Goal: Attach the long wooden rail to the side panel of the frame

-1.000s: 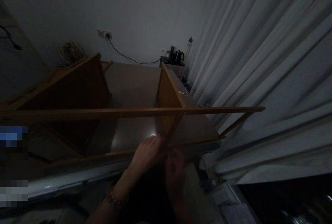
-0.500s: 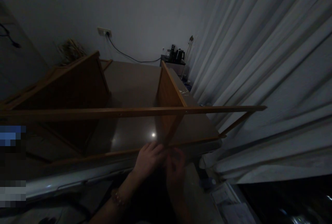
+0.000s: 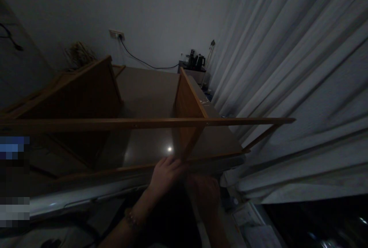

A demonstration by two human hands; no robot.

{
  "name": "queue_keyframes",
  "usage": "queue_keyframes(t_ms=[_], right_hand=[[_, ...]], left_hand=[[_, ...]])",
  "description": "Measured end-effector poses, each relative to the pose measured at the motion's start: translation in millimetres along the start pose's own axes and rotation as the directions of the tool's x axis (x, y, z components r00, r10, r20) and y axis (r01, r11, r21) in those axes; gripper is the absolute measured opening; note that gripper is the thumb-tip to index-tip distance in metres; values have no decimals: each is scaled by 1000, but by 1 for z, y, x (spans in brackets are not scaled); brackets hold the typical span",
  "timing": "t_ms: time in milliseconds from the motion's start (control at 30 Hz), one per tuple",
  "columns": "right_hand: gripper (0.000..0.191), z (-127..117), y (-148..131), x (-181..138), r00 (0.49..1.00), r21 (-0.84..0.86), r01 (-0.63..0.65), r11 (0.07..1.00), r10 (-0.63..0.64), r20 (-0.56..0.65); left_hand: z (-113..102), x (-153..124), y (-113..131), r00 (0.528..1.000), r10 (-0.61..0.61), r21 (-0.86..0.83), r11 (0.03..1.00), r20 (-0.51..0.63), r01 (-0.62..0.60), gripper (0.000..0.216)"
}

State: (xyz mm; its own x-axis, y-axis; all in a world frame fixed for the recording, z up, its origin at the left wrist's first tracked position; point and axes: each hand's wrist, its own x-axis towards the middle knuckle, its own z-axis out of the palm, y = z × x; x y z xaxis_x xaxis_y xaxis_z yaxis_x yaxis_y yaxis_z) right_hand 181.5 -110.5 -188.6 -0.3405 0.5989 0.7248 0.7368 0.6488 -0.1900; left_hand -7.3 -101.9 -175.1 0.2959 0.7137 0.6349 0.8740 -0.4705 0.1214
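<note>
Right grip (image 3: 205,191) moved rightward; wooden frame (image 3: 155,124) lies just beyond left grip (image 3: 165,175).

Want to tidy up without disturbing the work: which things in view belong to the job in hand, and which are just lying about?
Part of the job, it seems:
wooden frame
left hand, at its lower near edge
right hand, just beside, blurred

Seemingly just about:
black kettle
plugged-in cord
curtain
</note>
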Motion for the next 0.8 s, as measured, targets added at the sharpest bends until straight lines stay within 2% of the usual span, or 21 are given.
queue_keyframes(t_ms=[233, 433, 633, 800], right_hand=[[26, 1, -7, 8, 999, -49, -31, 998, 32, 35], [35, 3, -20, 8, 970, 51, -235, 971, 231, 73], [43, 18, -30, 3, 879, 304, -477, 825, 455, 142], [53, 28, -32, 1, 838, 432, -543, 720, 494, 230]], left_hand=[[5, -2, -3, 1000, -16, -14, 1000, 16, 16, 22], [3, -1, 0, 999, -30, 6, 1000, -27, 30, 11], [0, 1, 2, 999, -38, 33, 999, -38, 39, 9], [-1, 0, 0, 999, -17, -23, 1000, 47, 18, 18]])
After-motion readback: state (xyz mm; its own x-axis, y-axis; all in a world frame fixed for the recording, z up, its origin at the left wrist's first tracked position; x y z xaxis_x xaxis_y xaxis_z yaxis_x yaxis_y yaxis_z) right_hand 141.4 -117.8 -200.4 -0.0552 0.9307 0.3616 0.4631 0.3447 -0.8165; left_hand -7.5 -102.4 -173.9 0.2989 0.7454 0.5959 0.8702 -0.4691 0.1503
